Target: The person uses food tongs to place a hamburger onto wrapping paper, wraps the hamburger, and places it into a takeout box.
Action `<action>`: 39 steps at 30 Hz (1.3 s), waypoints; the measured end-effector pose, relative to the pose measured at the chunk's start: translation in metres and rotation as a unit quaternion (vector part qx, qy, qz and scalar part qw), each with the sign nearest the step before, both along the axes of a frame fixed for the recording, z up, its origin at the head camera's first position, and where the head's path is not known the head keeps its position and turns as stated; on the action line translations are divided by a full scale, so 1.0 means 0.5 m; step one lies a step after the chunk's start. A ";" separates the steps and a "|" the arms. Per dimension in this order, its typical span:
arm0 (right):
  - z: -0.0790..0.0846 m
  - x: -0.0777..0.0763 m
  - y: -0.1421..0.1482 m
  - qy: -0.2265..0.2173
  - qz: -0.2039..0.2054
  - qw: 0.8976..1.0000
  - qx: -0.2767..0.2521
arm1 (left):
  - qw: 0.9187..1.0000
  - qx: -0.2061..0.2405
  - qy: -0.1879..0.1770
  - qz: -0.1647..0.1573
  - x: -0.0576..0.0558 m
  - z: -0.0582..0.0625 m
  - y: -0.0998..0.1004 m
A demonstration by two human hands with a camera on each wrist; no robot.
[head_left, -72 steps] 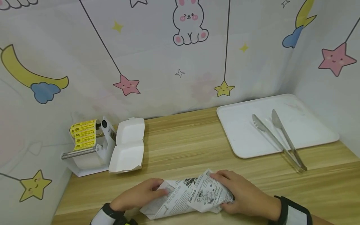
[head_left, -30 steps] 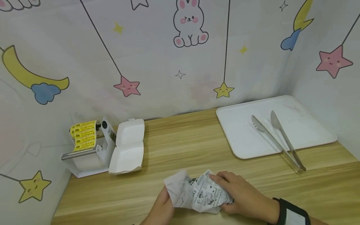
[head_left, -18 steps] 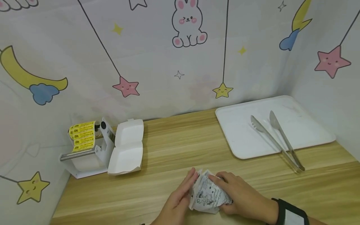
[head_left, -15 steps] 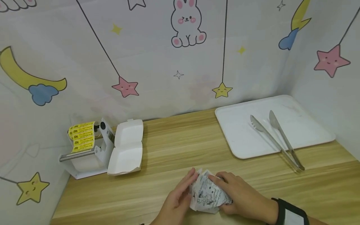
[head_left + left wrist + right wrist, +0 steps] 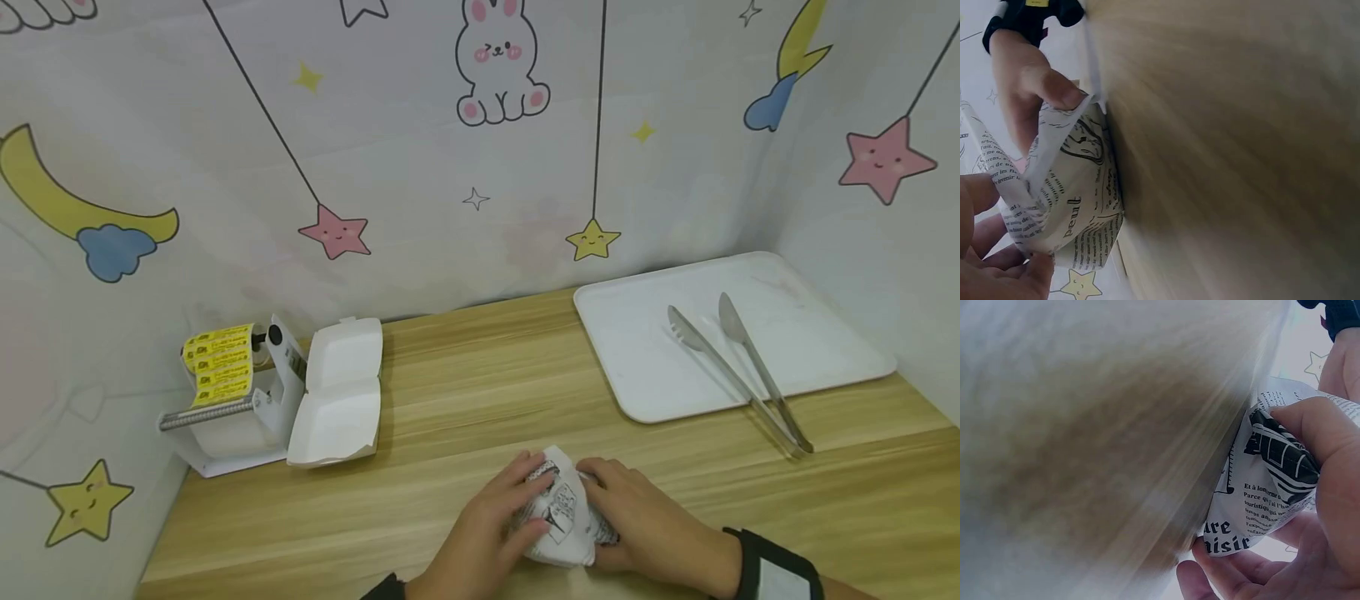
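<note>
Both hands (image 5: 489, 518) (image 5: 643, 515) half-closed around the printed paper packet (image 5: 564, 521)

Here's the paper (image 5: 558, 512), white and busy with black newsprint and line drawings; in the dim right wrist view part of it runs dark with white strokes, black or perhaps deep green. Yellow-brown wood grain streaks the tabletop (image 5: 465, 400). White tray (image 5: 633, 367), silver-grey tongs (image 5: 765, 372)! Over to the labels (image 5: 222, 362): bright yellow, black print, white dispenser (image 5: 288, 408), plain white box (image 5: 341, 417). And the pale backdrop (image 5: 420, 150), patterned with pink and yellow stars (image 5: 335, 232), a yellow moon (image 5: 67, 196), blue clouds (image 5: 116, 250), a white rabbit (image 5: 498, 83) with pink cheeks. Black wristband (image 5: 776, 562), pale grey panel.
</note>
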State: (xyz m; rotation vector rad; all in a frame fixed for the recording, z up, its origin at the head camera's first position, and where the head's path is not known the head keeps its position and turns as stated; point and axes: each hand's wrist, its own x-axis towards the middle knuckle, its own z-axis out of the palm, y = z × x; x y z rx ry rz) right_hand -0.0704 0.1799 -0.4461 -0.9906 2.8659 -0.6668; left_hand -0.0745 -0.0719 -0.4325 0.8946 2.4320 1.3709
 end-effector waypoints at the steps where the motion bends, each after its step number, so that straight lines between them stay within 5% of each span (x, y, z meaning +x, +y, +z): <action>1: -0.002 0.002 0.000 0.012 0.002 1.000 -0.011 | 1.000 -0.013 0.008 -0.005 -0.001 -0.002 0.003; 7: -0.009 0.008 0.001 0.048 0.001 0.996 -0.074 | 0.995 -0.085 0.046 -0.014 -0.002 -0.004 0.019; 16: -0.001 0.004 0.009 -0.049 0.011 0.996 -0.079 | 0.983 -0.177 0.051 -0.021 -0.010 0.019 0.025; 21: 0.027 0.001 0.036 -0.166 0.027 0.977 -0.129 | 0.978 -0.203 0.050 -0.022 -0.011 0.024 0.026; 23: 0.038 0.000 0.043 -0.180 0.021 0.973 -0.140 | 0.977 -0.207 0.051 -0.021 -0.012 0.023 0.026; 30: 0.031 0.009 0.038 -0.097 0.046 0.990 -0.094 | 0.975 -0.211 0.061 -0.034 -0.017 0.020 0.025; 39: 0.007 0.015 0.039 -0.046 0.080 0.995 -0.049 | 0.986 -0.137 -0.002 -0.095 -0.039 0.013 0.003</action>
